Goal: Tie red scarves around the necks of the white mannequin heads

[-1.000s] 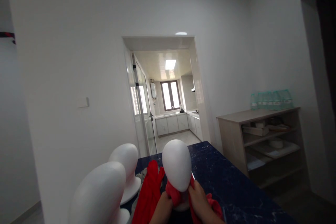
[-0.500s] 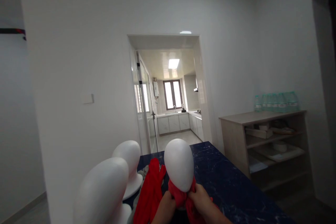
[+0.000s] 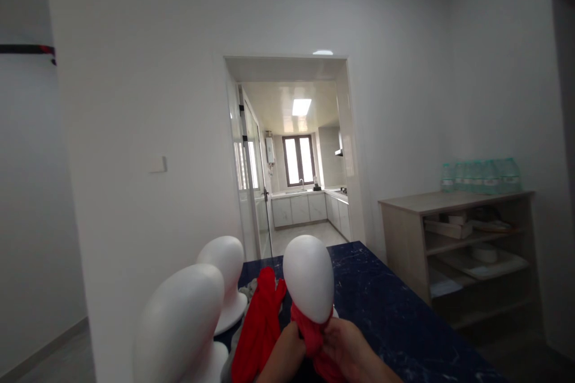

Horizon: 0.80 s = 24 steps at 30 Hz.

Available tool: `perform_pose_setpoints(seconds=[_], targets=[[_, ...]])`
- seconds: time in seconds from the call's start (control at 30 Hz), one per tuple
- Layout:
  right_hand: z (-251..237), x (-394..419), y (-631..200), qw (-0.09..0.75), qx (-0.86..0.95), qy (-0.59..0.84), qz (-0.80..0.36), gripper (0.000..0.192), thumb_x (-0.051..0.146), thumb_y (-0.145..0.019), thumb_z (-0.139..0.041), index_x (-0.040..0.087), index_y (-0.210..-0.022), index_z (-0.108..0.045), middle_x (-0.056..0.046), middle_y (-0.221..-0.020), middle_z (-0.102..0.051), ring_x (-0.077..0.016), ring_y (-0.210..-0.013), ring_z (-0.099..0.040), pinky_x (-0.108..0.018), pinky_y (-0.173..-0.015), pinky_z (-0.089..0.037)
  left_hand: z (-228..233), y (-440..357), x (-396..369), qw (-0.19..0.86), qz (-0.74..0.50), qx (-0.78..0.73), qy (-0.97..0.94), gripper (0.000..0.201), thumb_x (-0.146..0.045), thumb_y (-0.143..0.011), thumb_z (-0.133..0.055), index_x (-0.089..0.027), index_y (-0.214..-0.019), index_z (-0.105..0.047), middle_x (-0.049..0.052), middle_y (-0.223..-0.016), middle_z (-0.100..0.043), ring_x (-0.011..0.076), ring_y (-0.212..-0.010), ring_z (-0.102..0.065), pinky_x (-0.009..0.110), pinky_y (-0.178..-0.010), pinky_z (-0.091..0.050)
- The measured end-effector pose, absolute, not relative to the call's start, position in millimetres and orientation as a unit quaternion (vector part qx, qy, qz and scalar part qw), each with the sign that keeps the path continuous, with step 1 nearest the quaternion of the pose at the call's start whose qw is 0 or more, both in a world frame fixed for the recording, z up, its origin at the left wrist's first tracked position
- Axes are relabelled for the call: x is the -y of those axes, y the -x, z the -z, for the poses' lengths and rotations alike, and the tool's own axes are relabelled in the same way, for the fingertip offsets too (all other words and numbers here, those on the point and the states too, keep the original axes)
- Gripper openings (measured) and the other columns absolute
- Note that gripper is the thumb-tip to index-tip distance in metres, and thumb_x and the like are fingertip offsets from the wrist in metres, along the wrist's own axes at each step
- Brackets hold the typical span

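The red scarf [image 3: 312,335] sits round the neck of a white mannequin head [image 3: 308,278] at six o'clock — my left hand [image 3: 287,352] and right hand [image 3: 345,342] both grip it. Toward seven o'clock — more red cloth [image 3: 257,332], two other white heads [image 3: 179,317].

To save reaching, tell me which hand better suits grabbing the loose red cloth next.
Likely the left hand: it is beside that red cloth. The right hand is farther, and both are on the red scarf around the neck of the mannequin head.

Right of the middle head [image 3: 308,278], the blue tabletop [image 3: 395,311] leaves passage; two other heads [image 3: 184,311] block the left.
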State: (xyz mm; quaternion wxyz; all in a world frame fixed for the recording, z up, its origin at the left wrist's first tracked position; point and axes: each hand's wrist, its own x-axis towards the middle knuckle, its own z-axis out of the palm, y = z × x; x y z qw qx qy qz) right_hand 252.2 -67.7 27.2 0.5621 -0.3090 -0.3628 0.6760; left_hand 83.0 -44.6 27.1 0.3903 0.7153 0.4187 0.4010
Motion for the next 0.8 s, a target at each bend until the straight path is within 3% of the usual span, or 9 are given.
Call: perform_pose_setpoints(seconds=[0.1,0.23,0.33,0.57,0.8], targets=[[-35.5,74.1,-249.2,0.558,0.329,0.256,-0.718,0.031,0.018,-0.059,-0.074,0.017,-0.090,-0.076,-0.008,-0.086,-0.084,-0.0223,-0.079,-0.077,-0.032,-0.081,-0.060,-22.9,-88.5,43.0,0.389,-0.408,-0.421,-0.711,0.030,-0.030,-0.079,-0.077,-0.016,-0.106,-0.080,0.009,-0.105,-0.085,0.0326,-0.101,-0.076,0.038,-0.094,-0.059],[-43.0,81.2,-238.1,0.590,0.340,0.231,-0.695,0.057,0.008,-0.050,-0.078,0.016,-0.106,-0.075,-0.009,-0.096,-0.085,-0.0287,-0.090,-0.079,-0.036,-0.085,-0.059,-17.7,-97.8,40.2,0.380,-0.434,-0.417,-0.702,0.033,-0.035,-0.081,-0.074,-0.016,-0.108,-0.079,0.013,-0.108,-0.085,0.0340,-0.105,-0.076,0.040,-0.100,-0.057],[-31.5,75.5,-232.4,0.612,0.356,0.267,-0.654,0.064,0.007,-0.047,-0.079,0.017,-0.110,-0.071,-0.008,-0.092,-0.085,-0.0307,-0.084,-0.079,-0.037,-0.077,-0.058,-14.5,-103.0,37.3,0.371,-0.442,-0.420,-0.700,0.032,-0.038,-0.083,-0.069,-0.015,-0.102,-0.080,0.015,-0.105,-0.085,0.0327,-0.100,-0.076,0.039,-0.095,-0.058],[-2.2,48.0,-231.3,0.630,0.445,0.401,-0.495,0.056,0.012,-0.049,-0.070,0.016,-0.105,-0.069,-0.009,-0.088,-0.084,-0.0323,-0.082,-0.078,-0.035,-0.069,-0.055,-17.1,-102.4,36.1,0.353,-0.432,-0.452,-0.696,0.027,-0.028,-0.076,-0.068,-0.015,-0.097,-0.081,0.014,-0.102,-0.086,0.0323,-0.096,-0.077,0.039,-0.093,-0.057],[-25.1,56.8,-228.9,0.585,0.488,0.517,-0.391,0.046,0.010,-0.054,-0.065,0.019,-0.098,-0.071,-0.011,-0.091,-0.085,-0.0342,-0.088,-0.079,-0.036,-0.073,-0.056,-38.5,-98.1,51.3,0.374,-0.388,-0.452,-0.711,0.020,-0.017,-0.070,-0.068,-0.015,-0.082,-0.084,0.008,-0.079,-0.085,0.0321,-0.084,-0.079,0.034,-0.069,-0.053]])
